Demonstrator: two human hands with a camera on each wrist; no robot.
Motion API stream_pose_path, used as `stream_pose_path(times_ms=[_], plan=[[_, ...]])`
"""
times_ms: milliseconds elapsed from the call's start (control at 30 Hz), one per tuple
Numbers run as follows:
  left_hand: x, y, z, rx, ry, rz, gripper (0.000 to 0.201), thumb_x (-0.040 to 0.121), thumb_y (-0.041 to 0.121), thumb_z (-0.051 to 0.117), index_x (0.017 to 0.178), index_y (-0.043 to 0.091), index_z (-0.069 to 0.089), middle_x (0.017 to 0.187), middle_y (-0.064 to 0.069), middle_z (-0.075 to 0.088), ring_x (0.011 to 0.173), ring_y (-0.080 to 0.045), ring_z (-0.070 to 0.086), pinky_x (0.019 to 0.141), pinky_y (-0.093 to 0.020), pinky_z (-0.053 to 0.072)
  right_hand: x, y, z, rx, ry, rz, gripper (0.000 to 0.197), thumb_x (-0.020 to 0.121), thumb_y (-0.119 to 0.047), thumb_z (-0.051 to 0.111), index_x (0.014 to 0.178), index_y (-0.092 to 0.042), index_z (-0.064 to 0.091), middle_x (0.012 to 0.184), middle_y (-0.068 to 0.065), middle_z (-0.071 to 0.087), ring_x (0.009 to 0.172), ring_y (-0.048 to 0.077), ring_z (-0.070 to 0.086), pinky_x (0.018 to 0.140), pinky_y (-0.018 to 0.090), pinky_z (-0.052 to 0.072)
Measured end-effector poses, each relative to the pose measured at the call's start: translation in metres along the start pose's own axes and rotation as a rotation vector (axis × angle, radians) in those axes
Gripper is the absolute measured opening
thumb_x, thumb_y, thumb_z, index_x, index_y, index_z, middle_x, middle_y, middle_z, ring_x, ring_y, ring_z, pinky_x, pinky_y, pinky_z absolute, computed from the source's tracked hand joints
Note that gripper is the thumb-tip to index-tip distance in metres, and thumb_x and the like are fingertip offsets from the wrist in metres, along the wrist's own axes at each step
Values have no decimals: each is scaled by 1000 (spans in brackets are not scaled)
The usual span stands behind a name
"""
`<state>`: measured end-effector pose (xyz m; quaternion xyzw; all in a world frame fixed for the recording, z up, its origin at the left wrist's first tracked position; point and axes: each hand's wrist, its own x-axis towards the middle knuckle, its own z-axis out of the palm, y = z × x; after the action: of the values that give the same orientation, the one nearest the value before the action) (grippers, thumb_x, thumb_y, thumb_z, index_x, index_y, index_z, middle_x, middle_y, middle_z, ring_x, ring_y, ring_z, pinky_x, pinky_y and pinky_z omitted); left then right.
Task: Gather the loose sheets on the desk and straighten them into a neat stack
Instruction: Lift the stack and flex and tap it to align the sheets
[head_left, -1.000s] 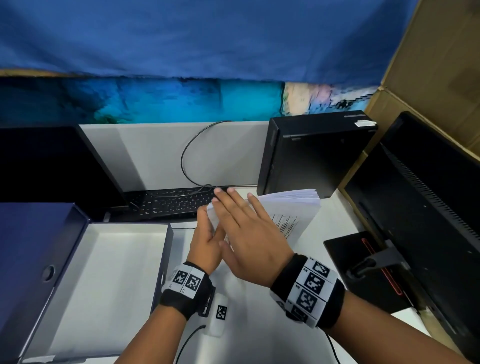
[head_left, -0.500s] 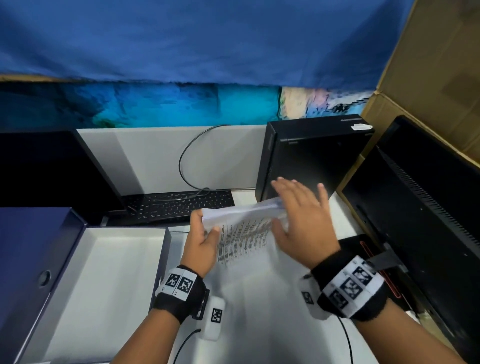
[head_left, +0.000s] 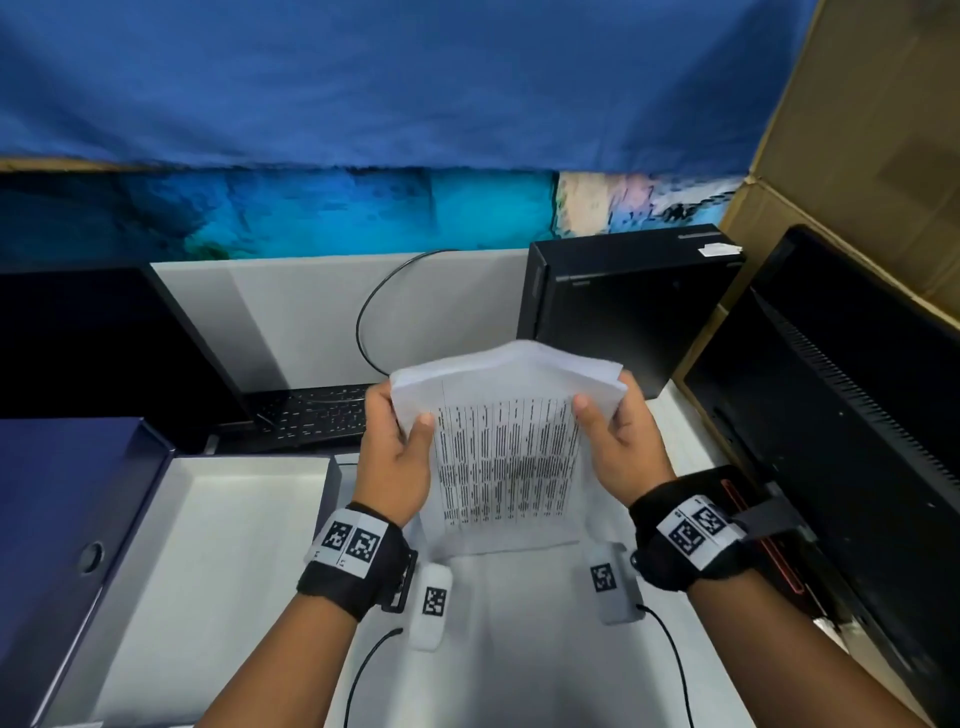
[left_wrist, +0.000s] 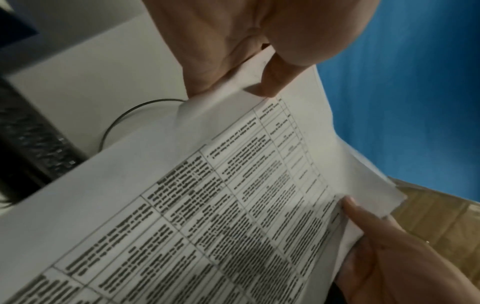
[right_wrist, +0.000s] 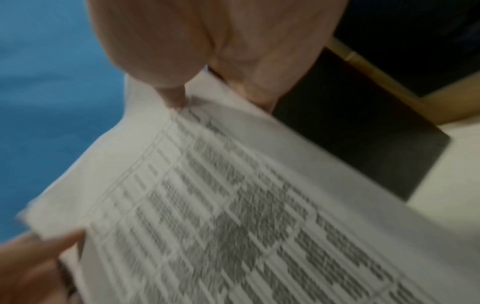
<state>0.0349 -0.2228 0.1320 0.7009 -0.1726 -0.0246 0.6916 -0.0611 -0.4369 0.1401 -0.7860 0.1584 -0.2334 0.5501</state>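
- Your left hand (head_left: 395, 457) grips the left edge of the sheets (head_left: 506, 457), thumb on the printed face and fingers curled behind.
- Your right hand (head_left: 621, 449) grips the right edge the same way, thumb in front near the top corner.
- Between your two grips the sheets stand nearly upright, printed table facing you, with the top edges fanned and uneven.
- Below your grips, the bottom edge hangs just above the desk (head_left: 519, 649); you cannot tell if it touches.
- Left of your left hand lies an open box (head_left: 208, 571), white inside.
- Beyond the sheets sits a keyboard (head_left: 311, 415), with a black computer case (head_left: 623, 306) behind your right hand.
- Right of your right hand stands a monitor (head_left: 852, 415).
- The right wrist view is blurred; the left wrist view shows your left thumb pressed on the page.
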Motion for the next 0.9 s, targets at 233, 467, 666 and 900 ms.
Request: stream_pose_path(times_ms=[233, 467, 666, 900], plan=[[-27, -21, 8, 152, -42, -10, 30, 99, 6, 41, 121, 20, 26, 112, 3, 55, 100, -1, 58, 76, -3, 45, -34, 12, 23, -1, 32, 70, 25, 99, -22, 49, 119, -20, 36, 105, -12, 61, 92, -9, 64, 79, 24, 57], [-38, -44, 6, 245, -25, -81, 26, 97, 3, 37, 112, 21, 25, 111, 3, 53, 99, -5, 55, 78, -11, 43, -41, 20, 30, 38, 20, 131, 14, 100, -12, 45, 109, -15, 35, 103, -7, 60, 87, -14, 61, 75, 13, 53], [-59, -71, 2, 371, -87, -151, 22, 96, 1, 38, 107, 17, 29, 116, -5, 53, 102, -16, 55, 80, -14, 46, -63, 37, 30, 12, -25, 181, 31, 98, -5, 48, 106, -32, 34, 108, -4, 61, 107, 19, 64, 76, 11, 52], [-44, -61, -5, 460, -155, -58, 24, 96, 5, 39, 108, 24, 32, 100, -4, 61, 83, -9, 60, 61, -11, 44, -24, -61, 12, -658, 105, -415, 68, 68, -29, 65, 130, -13, 43, 141, 10, 41, 140, 31, 33, 118, 54, 21]])
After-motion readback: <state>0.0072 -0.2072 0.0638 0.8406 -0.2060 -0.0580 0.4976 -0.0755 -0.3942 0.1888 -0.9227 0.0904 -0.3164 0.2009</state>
